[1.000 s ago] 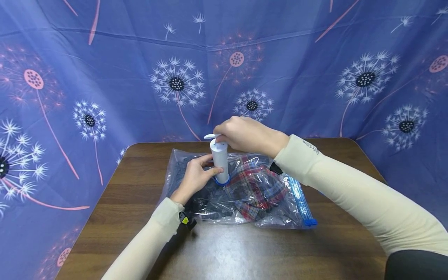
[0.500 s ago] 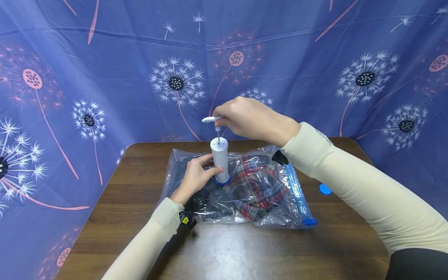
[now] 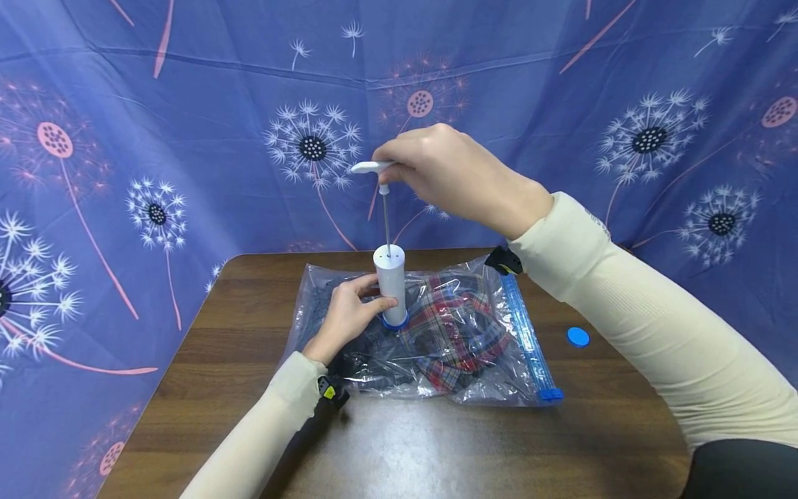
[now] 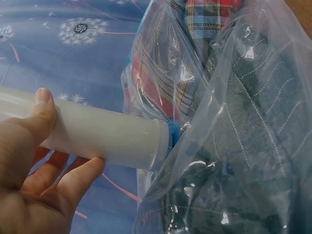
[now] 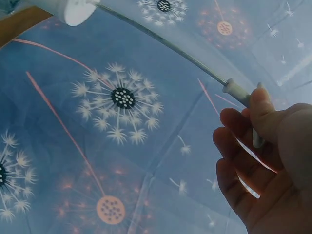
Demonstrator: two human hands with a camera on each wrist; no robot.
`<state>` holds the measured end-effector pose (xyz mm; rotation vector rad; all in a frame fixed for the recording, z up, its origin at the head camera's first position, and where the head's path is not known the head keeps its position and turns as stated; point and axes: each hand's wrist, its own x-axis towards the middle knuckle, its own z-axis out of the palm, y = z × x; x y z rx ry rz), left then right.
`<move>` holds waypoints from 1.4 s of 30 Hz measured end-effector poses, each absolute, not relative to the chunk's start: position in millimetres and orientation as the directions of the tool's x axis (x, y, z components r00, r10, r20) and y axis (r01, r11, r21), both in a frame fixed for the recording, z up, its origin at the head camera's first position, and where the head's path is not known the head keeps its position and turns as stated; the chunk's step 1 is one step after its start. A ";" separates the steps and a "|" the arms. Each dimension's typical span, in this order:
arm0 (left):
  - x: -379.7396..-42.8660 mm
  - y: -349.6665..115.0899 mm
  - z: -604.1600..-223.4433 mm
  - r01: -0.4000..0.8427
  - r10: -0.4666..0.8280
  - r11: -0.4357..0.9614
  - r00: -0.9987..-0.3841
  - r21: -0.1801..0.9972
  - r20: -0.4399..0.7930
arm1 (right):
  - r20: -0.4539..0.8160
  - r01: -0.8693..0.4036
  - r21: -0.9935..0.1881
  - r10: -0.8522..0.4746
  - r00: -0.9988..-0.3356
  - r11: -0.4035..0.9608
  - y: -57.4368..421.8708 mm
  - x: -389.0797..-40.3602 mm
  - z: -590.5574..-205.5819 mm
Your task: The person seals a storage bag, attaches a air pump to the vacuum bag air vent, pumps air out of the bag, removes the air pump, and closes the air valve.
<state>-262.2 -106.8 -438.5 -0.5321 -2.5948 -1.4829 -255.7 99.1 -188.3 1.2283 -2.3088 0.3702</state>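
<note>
A white hand pump (image 3: 391, 281) stands upright on the blue valve (image 3: 395, 324) of a clear vacuum storage bag (image 3: 499, 388). Inside the bag lie a red plaid garment (image 3: 458, 326) and a dark pinstriped one (image 4: 258, 112). My left hand (image 3: 349, 313) grips the pump's barrel, thumb on the near side, as the left wrist view also shows. Above it my right hand (image 3: 445, 173) holds the white T-shaped handle (image 3: 369, 167), fingers curled round it. Between handle and barrel a long stretch of thin metal rod (image 5: 165, 44) is exposed.
A round blue cap (image 3: 578, 337) lies on the wooden table (image 3: 405, 450) right of the bag. The bag's blue zip edge (image 3: 530, 339), with a slider (image 3: 551, 394) at its near end, faces right. A blue dandelion-print cloth (image 3: 237, 138) hangs behind.
My right hand has risen with the handle, drawing the rod up out of the barrel. The blue cap has come into view from behind the right arm. The left hand has stayed put.
</note>
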 end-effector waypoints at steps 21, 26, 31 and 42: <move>-261.8 -108.6 -435.2 0.344 0.254 0.459 -0.934 0.819 0.251 | 0.370 -0.822 -0.139 -0.741 -0.561 0.553 94.1 -264.3 -231.9; -262.0 -108.3 -436.5 0.342 0.252 0.461 -0.935 0.819 0.249 | 0.242 -0.782 -0.136 -0.745 -0.622 0.609 92.1 -266.3 -256.4; -262.4 -108.7 -437.7 0.344 0.253 0.456 -0.934 0.821 0.251 | 0.197 -0.772 -0.121 -0.747 -0.634 0.624 90.7 -268.0 -268.5; -261.6 -109.0 -437.9 0.370 0.265 0.444 -0.924 0.816 0.275 | 0.186 -0.783 -0.120 -0.761 -0.622 0.610 89.0 -267.6 -273.6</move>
